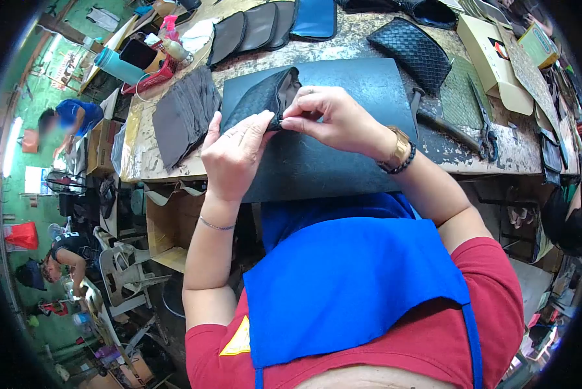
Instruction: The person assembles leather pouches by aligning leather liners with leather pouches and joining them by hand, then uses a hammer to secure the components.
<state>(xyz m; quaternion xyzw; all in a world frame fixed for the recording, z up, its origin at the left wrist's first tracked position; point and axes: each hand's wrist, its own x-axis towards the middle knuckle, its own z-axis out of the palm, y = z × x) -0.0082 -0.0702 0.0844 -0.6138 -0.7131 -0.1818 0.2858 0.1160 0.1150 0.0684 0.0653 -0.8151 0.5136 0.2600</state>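
Observation:
A black woven-pattern pouch [255,98] with a zippered edge is between my hands, above a black board [330,152] on the worktable. My left hand [236,146] is closed on the pouch's near corner, its fingers pressed along the edge. Thumb and forefinger of my right hand [320,117] pinch at the same corner, by the zipper's end; whether they hold the zipper or something small is hidden. The pouch's mouth shows a grey-brown lining. Left of the board lies a fanned stack of dark brown fabric pieces [186,117].
Several zippered pouches [258,29] and a woven black pouch [413,55] lie behind the board. A hammer [450,133] and scissors [484,120] lie at right, near a cardboard box [492,65]. A red basket [158,74] and a turquoise tumbler [119,65] stand at left. Two people work farther left.

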